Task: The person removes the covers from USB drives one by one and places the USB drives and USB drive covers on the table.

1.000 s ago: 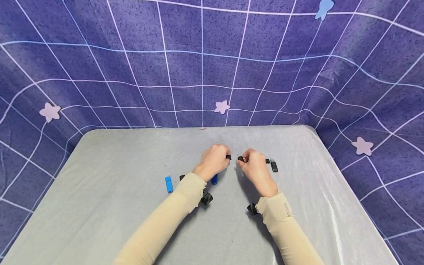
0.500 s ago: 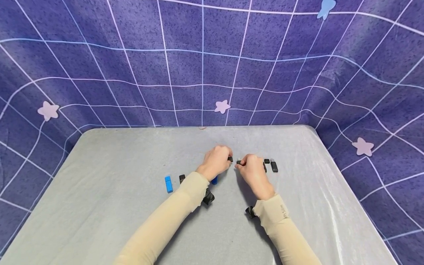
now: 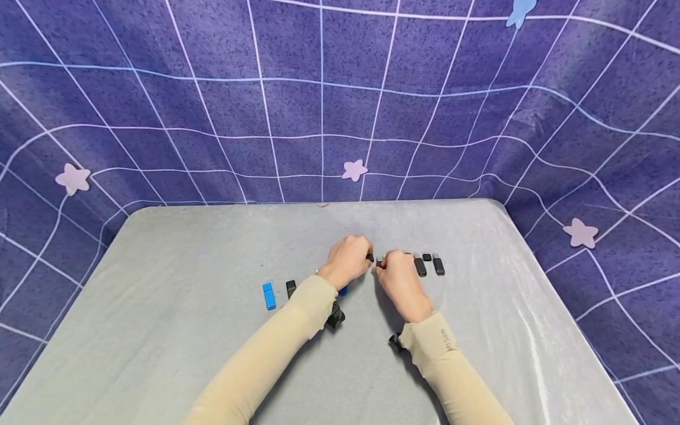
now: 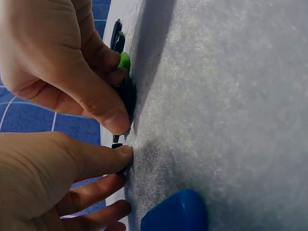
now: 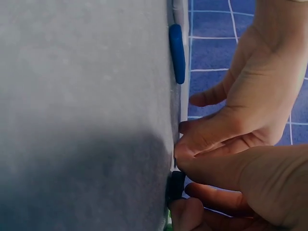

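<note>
The left hand (image 3: 347, 258) pinches a small black cap (image 4: 120, 166) between its thumb and first finger. The right hand (image 3: 402, 280) pinches a black stick (image 5: 176, 184) with a shiny metal end (image 4: 116, 138). That metal end points at the cap and is just beside it; I cannot tell if they touch. Both hands are low over the gray table (image 3: 175, 330), close to each other, with their backs up. The left hand's other fingers hang loose and a bit apart. Two arms in cream sleeves (image 3: 276, 342) come in from the near side, one from each corner, and lean toward the middle. Each wrist has one black camera (image 3: 336, 316) on it. Two blue sticks are on the table: a light blue stick (image 3: 269, 296) well to the left, and a dark blue stick (image 3: 343, 290) partly hidden by the left wrist. One black stick by the left sleeve (image 3: 291, 288) lies between them. To the right of the right hand lie two more black sticks (image 3: 438, 265), with one loose black cap (image 3: 427, 257) between their top ends. A bit of green (image 4: 125, 60) shows by the right hand's fingers.
</note>
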The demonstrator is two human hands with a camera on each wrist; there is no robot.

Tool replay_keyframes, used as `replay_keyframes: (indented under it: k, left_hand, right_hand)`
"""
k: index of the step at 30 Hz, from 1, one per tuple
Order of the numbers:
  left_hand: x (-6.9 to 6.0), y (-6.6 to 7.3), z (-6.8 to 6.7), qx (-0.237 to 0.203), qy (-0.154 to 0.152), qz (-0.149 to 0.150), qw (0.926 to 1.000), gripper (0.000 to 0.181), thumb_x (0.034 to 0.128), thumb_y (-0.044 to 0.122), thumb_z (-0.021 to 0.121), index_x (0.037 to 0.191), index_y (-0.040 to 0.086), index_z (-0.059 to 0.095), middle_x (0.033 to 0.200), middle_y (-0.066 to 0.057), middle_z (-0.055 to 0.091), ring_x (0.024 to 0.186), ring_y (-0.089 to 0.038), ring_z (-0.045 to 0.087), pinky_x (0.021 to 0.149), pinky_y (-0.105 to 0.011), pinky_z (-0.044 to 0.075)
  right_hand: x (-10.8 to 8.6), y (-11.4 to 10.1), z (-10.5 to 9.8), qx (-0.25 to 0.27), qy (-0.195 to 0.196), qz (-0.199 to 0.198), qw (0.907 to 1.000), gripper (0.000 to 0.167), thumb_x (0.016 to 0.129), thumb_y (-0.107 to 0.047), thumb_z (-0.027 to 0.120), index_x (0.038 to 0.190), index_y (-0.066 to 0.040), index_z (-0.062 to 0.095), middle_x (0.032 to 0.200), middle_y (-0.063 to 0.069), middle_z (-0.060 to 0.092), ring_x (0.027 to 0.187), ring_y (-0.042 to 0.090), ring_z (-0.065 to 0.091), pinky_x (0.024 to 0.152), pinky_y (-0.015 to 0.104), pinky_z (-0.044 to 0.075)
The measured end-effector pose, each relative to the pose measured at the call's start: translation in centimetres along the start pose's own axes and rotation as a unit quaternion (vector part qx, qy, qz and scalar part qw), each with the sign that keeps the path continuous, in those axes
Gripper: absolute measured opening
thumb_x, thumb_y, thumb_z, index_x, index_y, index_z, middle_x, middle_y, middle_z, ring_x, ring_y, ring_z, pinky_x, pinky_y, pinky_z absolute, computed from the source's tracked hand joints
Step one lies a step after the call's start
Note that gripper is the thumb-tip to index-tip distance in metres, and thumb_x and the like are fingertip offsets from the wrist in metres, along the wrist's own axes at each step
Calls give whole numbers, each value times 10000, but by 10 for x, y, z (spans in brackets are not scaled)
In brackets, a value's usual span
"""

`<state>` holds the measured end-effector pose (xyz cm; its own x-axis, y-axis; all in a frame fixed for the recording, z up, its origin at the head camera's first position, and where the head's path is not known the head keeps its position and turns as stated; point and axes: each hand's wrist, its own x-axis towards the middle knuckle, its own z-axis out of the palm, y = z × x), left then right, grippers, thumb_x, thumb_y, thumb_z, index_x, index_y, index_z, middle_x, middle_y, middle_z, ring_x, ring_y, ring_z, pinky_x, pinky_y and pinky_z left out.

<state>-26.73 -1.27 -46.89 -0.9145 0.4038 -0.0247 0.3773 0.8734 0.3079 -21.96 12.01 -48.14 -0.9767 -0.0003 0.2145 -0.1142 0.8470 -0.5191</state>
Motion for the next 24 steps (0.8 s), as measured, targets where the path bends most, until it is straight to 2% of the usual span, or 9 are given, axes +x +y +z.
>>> replay_keyframes:
  k: [5, 13, 19, 24]
  left_hand:
    - [-1, 1, -1, 18, -11, 9, 10000, 85, 931, 174, 763, 1010, 145, 773, 1036, -36, 746, 943, -226, 708, 753, -390, 589]
    - [0, 2, 0, 29, -7, -91, 10000, 48, 924, 170, 756, 968, 159, 772, 1025, -27, 746, 952, -229, 705, 742, -406, 585]
    - [-1, 3, -2, 79, -33, -228, 9997, 37, 914, 170, 763, 939, 142, 765, 983, -26, 727, 899, -220, 688, 707, -400, 578]
    - [-1, 4, -3, 99, -42, -252, 9996, 45, 912, 169, 762, 945, 138, 764, 977, -29, 727, 893, -223, 686, 710, -400, 575]
  right_hand:
    - [0, -1, 2, -119, -33, -42, 9999, 388, 803, -83, 850, 517, -105, 588, 522, 13, 592, 523, 213, 571, 556, 351, 508]
    - [2, -3, 2, -134, -127, 162, 9997, 420, 832, -96, 825, 514, -111, 551, 537, 26, 560, 523, 201, 526, 530, 329, 467]
    - [2, -2, 2, -122, -71, 132, 9998, 419, 823, -102, 831, 515, -112, 547, 540, 25, 558, 532, 205, 529, 536, 345, 476]
    - [2, -2, 4, -91, -119, 98, 9998, 491, 825, -93, 829, 495, -130, 467, 478, -40, 405, 475, 161, 423, 484, 295, 395]
